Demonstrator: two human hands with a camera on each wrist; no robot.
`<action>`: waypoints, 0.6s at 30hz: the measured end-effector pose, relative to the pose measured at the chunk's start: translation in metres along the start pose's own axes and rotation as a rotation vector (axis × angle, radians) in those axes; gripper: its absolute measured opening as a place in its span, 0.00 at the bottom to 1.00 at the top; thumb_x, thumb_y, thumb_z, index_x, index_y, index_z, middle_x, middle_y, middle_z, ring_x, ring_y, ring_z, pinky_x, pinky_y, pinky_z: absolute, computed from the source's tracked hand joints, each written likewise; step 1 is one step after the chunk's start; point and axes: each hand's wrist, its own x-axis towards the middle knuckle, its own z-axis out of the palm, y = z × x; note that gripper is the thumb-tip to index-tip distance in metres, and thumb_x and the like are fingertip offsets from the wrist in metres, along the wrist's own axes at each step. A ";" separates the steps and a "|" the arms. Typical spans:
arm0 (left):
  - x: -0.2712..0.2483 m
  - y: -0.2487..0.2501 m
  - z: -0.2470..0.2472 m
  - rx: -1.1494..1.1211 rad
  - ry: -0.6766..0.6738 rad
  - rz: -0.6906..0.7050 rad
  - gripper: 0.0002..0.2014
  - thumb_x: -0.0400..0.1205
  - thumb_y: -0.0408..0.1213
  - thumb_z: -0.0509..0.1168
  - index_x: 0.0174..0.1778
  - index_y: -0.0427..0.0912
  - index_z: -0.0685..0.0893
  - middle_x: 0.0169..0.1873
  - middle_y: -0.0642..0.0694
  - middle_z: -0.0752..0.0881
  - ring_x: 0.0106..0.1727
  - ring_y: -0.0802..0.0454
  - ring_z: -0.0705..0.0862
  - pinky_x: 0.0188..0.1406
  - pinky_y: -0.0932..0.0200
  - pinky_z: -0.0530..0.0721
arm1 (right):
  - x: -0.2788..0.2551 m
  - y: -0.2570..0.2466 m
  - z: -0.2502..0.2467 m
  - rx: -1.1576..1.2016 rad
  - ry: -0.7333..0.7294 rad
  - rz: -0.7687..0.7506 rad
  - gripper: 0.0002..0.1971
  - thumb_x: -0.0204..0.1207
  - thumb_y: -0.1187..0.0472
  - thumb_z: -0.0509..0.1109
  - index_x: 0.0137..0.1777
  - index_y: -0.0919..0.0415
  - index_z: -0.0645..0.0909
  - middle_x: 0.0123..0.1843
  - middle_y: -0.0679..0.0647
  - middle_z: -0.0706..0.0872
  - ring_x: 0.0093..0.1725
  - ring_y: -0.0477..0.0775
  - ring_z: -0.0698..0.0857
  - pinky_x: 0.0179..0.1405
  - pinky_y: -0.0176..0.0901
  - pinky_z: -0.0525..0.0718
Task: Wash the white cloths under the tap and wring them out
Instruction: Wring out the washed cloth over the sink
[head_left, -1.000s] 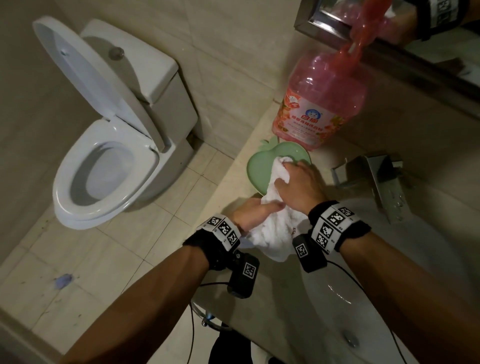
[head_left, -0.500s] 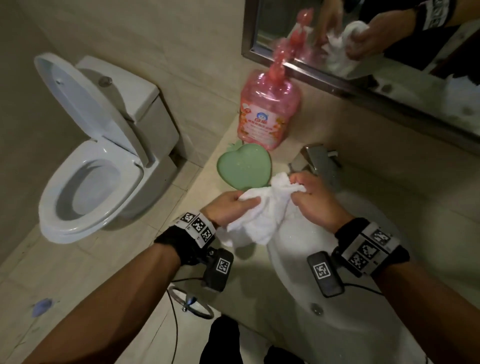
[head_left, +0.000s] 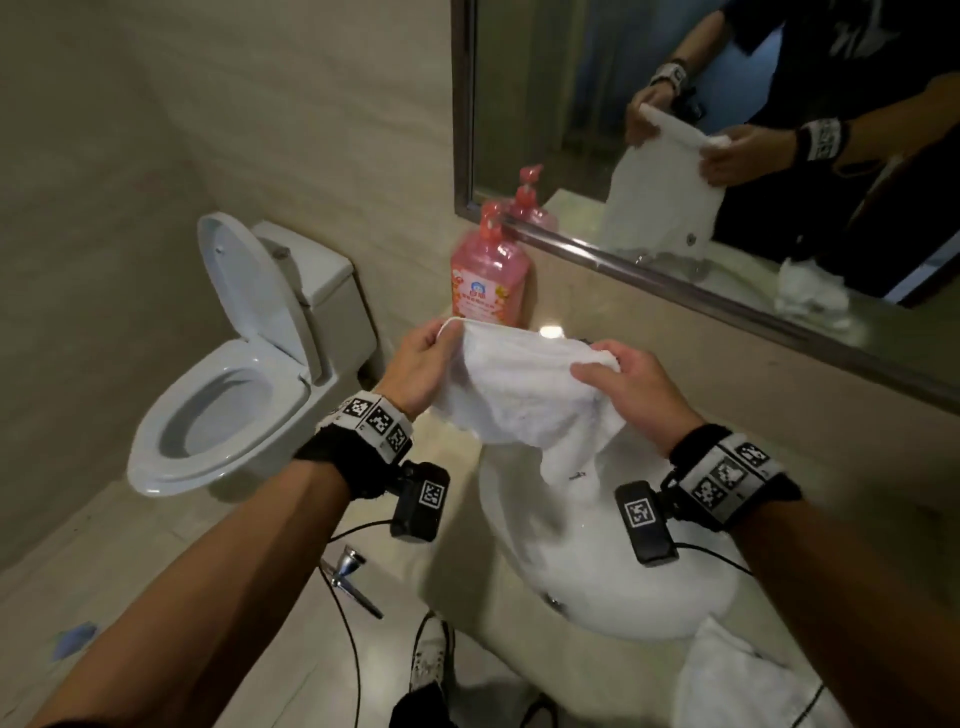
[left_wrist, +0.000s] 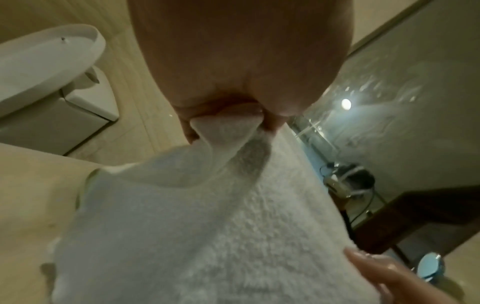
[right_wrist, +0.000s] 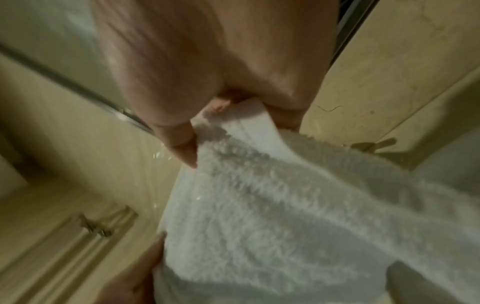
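Note:
A white terry cloth (head_left: 524, 395) hangs spread between both hands above the white basin (head_left: 597, 587). My left hand (head_left: 423, 364) pinches its left top corner; the left wrist view shows that corner (left_wrist: 226, 127) caught between thumb and fingers. My right hand (head_left: 618, 379) pinches the right top corner, seen up close (right_wrist: 249, 121) in the right wrist view. The cloth's lower edge droops toward the basin. A second white cloth (head_left: 748, 686) lies on the counter at the basin's near right. The tap is hidden behind the held cloth.
A pink soap pump bottle (head_left: 488, 280) stands on the counter by the wall, just beyond the left hand. A framed mirror (head_left: 727, 130) hangs above. A white toilet (head_left: 244, 364) with raised lid stands to the left. Cables trail from the wrist cameras.
The bunched cloth has been lifted off the counter and pulled open between both hands. The hands moved apart and up. My view tilted up toward the mirror.

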 end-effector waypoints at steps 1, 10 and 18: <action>-0.004 0.011 0.005 -0.056 -0.003 -0.039 0.19 0.86 0.46 0.61 0.32 0.56 0.90 0.29 0.62 0.88 0.30 0.68 0.84 0.28 0.72 0.79 | -0.002 -0.008 -0.004 0.066 0.063 0.000 0.02 0.78 0.62 0.75 0.48 0.56 0.86 0.42 0.49 0.92 0.44 0.52 0.90 0.38 0.39 0.85; -0.037 0.102 0.073 -0.273 -0.192 -0.142 0.13 0.85 0.47 0.60 0.44 0.40 0.78 0.35 0.42 0.84 0.35 0.45 0.82 0.28 0.56 0.80 | -0.036 -0.074 0.044 0.086 0.246 -0.190 0.18 0.84 0.38 0.66 0.45 0.51 0.84 0.37 0.47 0.91 0.37 0.45 0.90 0.32 0.37 0.86; -0.056 0.118 0.059 -0.108 -0.278 -0.124 0.18 0.86 0.49 0.57 0.47 0.39 0.85 0.47 0.34 0.89 0.46 0.41 0.90 0.52 0.49 0.90 | -0.032 -0.086 0.044 0.126 0.381 -0.059 0.22 0.86 0.38 0.60 0.42 0.53 0.83 0.42 0.55 0.91 0.46 0.59 0.91 0.50 0.60 0.91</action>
